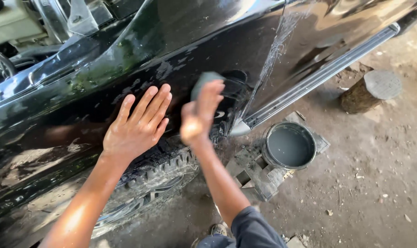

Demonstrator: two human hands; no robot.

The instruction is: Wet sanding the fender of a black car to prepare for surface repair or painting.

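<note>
Left hand (pixel 137 126) lies flat, fingers spread, on the black car panel (pixel 80 92). Right hand (pixel 199 112), blurred, pinches a grey sanding block (pixel 204 80) against it.

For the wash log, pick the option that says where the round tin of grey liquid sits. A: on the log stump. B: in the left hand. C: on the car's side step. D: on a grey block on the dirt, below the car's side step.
D: the round tin rests on a grey block on the dirt, below the side step, apart from the log stump and the left hand.
</note>
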